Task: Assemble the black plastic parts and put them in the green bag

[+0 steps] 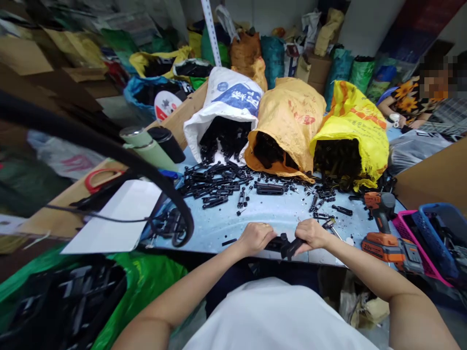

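At the front edge of the blue tabletop (204,238), my left hand (256,237) is closed on one end of a black plastic part (283,245). My right hand (310,233) grips a black piece at the other side, and the two pieces meet between my hands. Whether they are joined I cannot tell. Loose black parts (215,187) lie in a heap beyond my left hand. Past my right hand rests a small metal-headed tool (330,224), near several more black pieces.
Three sacks of black parts lie open at the back: white (226,104), orange (288,104) and yellow (359,116). A cordless drill (383,233) and blue basket (443,228) stand right. A black cable (146,163) arcs across the left. Another person (408,102) sits back right.
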`<state>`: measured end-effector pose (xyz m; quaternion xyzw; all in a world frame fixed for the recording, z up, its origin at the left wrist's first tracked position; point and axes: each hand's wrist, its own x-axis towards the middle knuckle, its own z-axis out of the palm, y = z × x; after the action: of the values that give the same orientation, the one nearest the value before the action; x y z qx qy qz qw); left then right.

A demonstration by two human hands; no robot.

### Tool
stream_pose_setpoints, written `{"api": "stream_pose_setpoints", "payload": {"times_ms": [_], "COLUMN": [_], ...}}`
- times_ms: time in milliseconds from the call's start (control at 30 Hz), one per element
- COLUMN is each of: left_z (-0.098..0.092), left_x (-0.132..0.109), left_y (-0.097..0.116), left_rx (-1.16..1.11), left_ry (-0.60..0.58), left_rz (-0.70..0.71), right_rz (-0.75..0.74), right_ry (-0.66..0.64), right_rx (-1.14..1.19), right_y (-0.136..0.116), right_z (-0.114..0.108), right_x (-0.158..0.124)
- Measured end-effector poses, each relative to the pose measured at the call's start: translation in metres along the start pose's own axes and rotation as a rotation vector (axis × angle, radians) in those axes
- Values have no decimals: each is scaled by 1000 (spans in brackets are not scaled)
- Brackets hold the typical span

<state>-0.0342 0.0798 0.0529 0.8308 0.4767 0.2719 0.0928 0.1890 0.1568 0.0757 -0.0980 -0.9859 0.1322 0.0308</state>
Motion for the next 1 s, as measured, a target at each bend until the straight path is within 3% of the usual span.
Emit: {"api": "stream_pose_setpoints", "payload": {"times_ms": [100,200,467,667,800,1000], "left_z": [-4,-4,14,17,14,15], "left_x": [-6,-12,-8,3,4,1], "left_y": [2,6,5,4,8,11], "left_rx": [-83,-77,256,270,288,252], "left_ry": [-44,-61,-294,-282,-284,-283], "left_rz": [-5,-71,-218,-213,-205,-195], "right_rz": [94,183,460,420,400,241], "right_ry": [41,-11,-384,-182,-251,-309], "right_rx": [-19,-2,-193,-286,-293,-225], "right_y": [-8,-16,-39,-42,-40,-31], "right_z": [-9,-12,6,2,-6,-7], "right_x": [-4,-6,-3,13,19,22]}}
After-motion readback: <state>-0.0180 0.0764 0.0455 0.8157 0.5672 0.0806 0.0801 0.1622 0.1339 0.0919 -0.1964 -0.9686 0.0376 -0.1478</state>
